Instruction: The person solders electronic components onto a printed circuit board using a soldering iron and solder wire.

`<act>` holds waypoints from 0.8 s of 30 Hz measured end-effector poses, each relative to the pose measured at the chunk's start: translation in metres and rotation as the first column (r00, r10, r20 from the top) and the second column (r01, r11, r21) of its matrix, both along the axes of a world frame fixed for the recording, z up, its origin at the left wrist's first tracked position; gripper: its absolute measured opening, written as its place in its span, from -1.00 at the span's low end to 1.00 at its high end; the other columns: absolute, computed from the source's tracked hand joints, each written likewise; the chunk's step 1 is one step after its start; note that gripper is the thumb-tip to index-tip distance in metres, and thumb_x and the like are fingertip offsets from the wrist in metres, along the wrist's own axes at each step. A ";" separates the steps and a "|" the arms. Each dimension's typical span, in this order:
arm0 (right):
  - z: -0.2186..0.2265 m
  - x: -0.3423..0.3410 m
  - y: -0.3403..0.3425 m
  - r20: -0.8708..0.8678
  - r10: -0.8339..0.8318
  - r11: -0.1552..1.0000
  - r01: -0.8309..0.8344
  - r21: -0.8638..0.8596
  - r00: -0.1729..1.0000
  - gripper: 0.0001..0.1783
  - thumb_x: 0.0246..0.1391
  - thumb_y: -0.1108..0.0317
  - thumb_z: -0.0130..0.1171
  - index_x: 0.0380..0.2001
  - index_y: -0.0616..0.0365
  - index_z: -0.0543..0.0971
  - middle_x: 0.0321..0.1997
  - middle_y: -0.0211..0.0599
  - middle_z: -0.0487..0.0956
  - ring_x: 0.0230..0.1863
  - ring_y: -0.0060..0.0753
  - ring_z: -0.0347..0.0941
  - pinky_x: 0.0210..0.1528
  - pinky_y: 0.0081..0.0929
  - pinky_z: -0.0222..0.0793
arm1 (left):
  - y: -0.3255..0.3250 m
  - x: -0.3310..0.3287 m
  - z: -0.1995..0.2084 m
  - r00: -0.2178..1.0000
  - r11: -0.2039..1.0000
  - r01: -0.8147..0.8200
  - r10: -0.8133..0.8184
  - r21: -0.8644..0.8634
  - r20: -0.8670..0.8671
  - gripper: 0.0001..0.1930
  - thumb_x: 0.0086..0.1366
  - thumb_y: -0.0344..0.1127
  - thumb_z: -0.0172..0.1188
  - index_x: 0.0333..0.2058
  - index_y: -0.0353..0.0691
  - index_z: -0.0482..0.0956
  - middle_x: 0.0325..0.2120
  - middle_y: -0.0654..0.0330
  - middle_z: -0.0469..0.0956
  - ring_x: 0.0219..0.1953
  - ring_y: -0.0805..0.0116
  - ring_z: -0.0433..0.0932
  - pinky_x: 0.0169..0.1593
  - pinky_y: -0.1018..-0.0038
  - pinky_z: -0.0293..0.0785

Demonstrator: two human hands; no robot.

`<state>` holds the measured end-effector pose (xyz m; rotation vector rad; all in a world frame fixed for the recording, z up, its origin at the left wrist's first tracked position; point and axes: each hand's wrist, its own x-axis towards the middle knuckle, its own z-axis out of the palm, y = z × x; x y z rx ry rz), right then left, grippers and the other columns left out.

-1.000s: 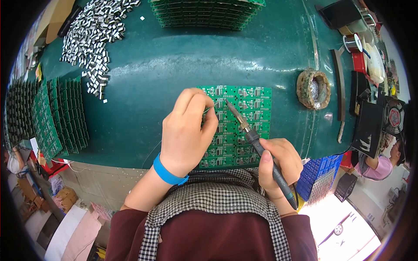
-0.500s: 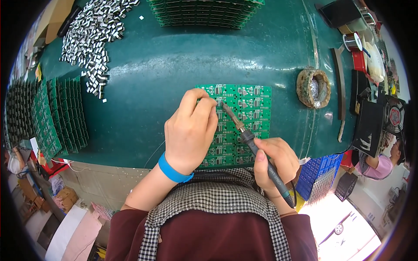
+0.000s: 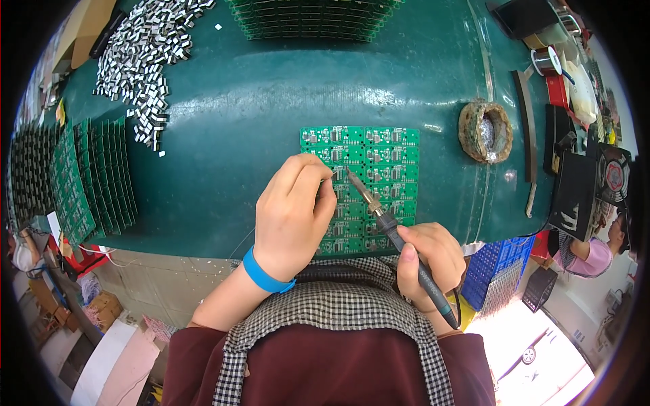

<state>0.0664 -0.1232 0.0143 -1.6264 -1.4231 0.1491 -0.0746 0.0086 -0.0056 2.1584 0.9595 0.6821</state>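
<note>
A green panel of small circuit boards [image 3: 393,155] lies flat near the table's front edge. My right hand [image 3: 433,260] grips a soldering iron [image 3: 389,223] by its dark handle. The iron slants up to the left, its tip at the parts in the panel's left column. My left hand [image 3: 291,206] is closed in a pinch over the panel's left side, its fingertips close to the iron's tip. A thin solder wire [image 3: 249,238] trails out beside this hand toward the table edge; the pinched end is hidden by the fingers.
On the green table [image 3: 217,176] a heap of small silvery parts [image 3: 145,57] lies far left. Board panels stand in racks at left [image 3: 101,179] and far middle [image 3: 315,19]. A rough round bowl [image 3: 485,133] and a solder spool [image 3: 545,61] are on the right.
Both hands and the iron's tip have shifted slightly nearer to me over the panel, to a lower row. The grip of each hand looks the same.
</note>
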 end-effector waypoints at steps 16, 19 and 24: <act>-0.006 -0.007 -0.007 0.005 0.004 1.000 -0.004 0.018 1.000 -0.85 -0.16 0.54 0.19 -0.41 0.29 0.57 -0.59 -0.25 0.55 -0.62 -0.32 0.51 -0.58 -0.50 0.44 | -0.004 -0.003 -0.003 0.997 0.994 0.042 -0.036 0.100 -0.064 -0.85 0.03 -0.57 0.28 -0.37 -0.26 0.60 -0.32 0.23 0.50 -0.59 0.44 0.41 -0.50 0.52 0.36; -0.005 -0.008 -0.010 0.015 0.012 1.000 -0.013 0.021 1.000 -0.85 -0.17 0.54 0.18 -0.41 0.30 0.57 -0.59 -0.26 0.54 -0.63 -0.33 0.50 -0.59 -0.50 0.43 | -0.003 -0.006 -0.004 0.998 0.998 0.045 -0.046 0.050 0.030 -0.84 0.02 -0.58 0.28 -0.37 -0.28 0.58 -0.31 0.25 0.50 -0.61 0.46 0.37 -0.52 0.53 0.34; -0.002 -0.004 -0.018 0.012 0.017 1.000 -0.017 0.017 1.000 -0.84 -0.18 0.53 0.17 -0.42 0.29 0.58 -0.59 -0.27 0.54 -0.63 -0.34 0.49 -0.59 -0.51 0.42 | -0.008 -0.011 0.003 1.000 0.998 0.018 -0.018 -0.054 0.014 -0.84 0.01 -0.59 0.27 -0.39 -0.29 0.54 -0.32 0.24 0.51 -0.59 0.49 0.37 -0.52 0.56 0.33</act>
